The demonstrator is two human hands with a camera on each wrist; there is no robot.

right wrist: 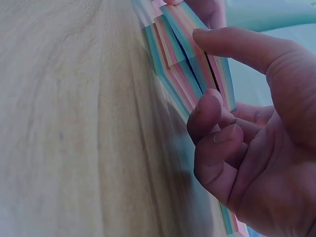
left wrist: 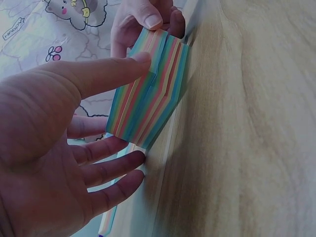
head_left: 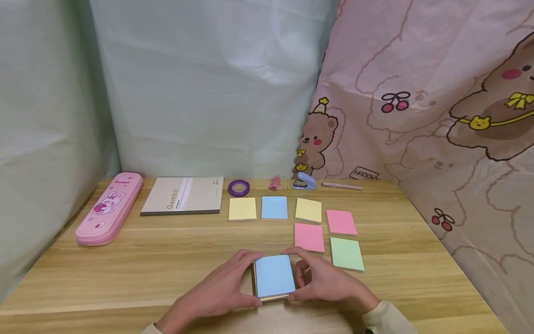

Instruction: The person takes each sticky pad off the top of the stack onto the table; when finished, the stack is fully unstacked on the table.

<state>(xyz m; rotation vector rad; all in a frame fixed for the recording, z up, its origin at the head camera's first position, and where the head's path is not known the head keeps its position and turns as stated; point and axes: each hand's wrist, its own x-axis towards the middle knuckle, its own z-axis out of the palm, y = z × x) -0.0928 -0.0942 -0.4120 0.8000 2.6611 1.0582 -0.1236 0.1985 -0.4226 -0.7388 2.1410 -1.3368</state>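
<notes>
A stack of square sticky note pads (head_left: 274, 276), blue on top, is near the front of the table between both hands. My left hand (head_left: 221, 288) holds its left side, with the thumb at the near corner and fingers at the far corner. On the right side, my right hand (head_left: 327, 279) holds it with thumb near and index finger far, its other fingers curled inward. In the left wrist view, the pads (left wrist: 153, 89) show striped edges of many colours and sit slightly offset. The right wrist view shows a narrow dark gap between pads (right wrist: 190, 61).
Behind the hands lie more sticky note pads: yellow (head_left: 242, 209), blue (head_left: 274, 208), pink (head_left: 309, 237) and green (head_left: 347, 254). Farther back are a pink pencil case (head_left: 110, 208), a notebook (head_left: 182, 195), purple tape (head_left: 239, 188), pink binder clips (head_left: 275, 183), a stapler (head_left: 305, 182) and a pen (head_left: 342, 186).
</notes>
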